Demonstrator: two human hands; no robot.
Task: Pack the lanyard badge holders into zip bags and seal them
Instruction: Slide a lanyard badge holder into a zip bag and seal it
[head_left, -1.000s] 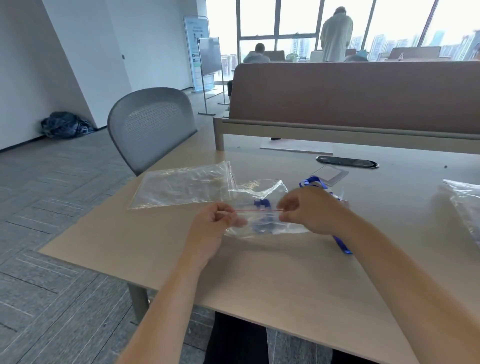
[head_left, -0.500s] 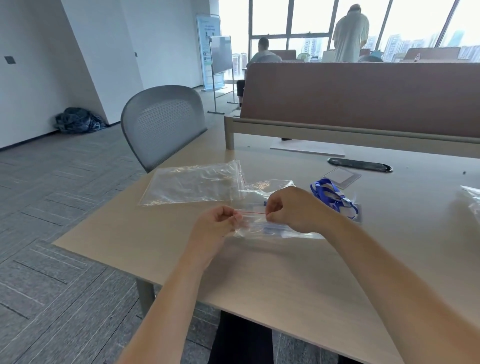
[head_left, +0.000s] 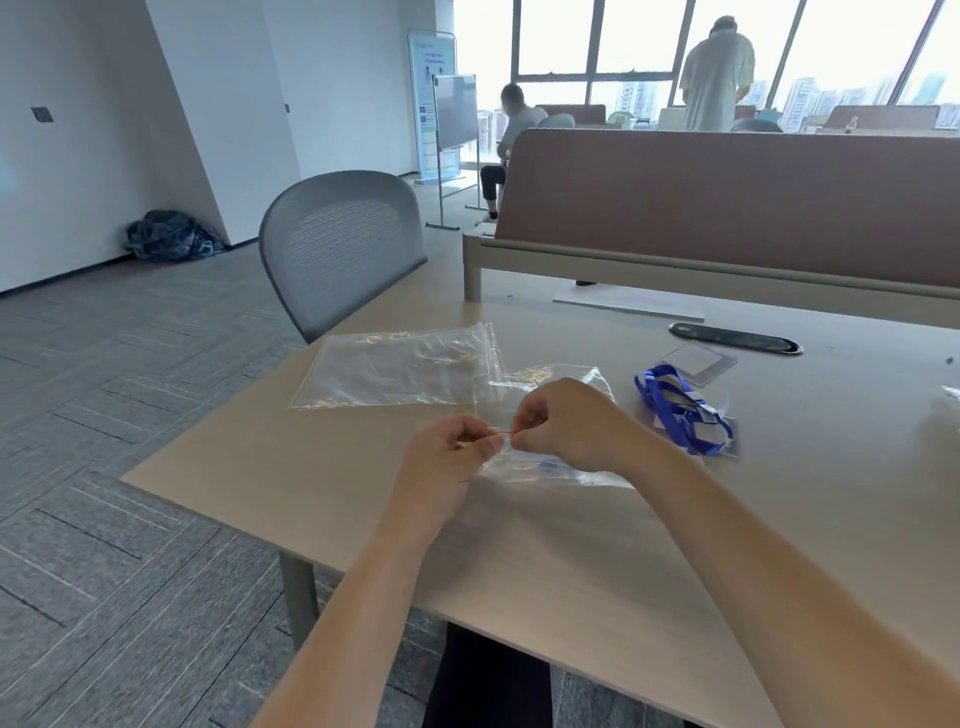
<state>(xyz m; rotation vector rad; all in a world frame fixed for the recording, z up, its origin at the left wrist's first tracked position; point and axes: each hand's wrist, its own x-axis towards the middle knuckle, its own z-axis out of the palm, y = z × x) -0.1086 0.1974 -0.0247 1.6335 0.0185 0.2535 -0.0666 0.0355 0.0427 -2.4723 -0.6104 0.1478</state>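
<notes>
Item: zip bag (head_left: 550, 470), near centre of table (head_left: 519, 561), judged light, limp and slippery, best taken at its stiffer red zip strip, which left hand (head_left: 447, 457) and right hand (head_left: 566, 426) pinch close together; farther right, blue lanyard badge holder (head_left: 680, 410).

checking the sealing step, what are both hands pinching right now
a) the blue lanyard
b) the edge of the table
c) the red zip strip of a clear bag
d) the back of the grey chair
c: the left hand and right hand each pinch the red zip strip of the clear bag, while the blue lanyard lies apart from them on the table, to the right.
</notes>
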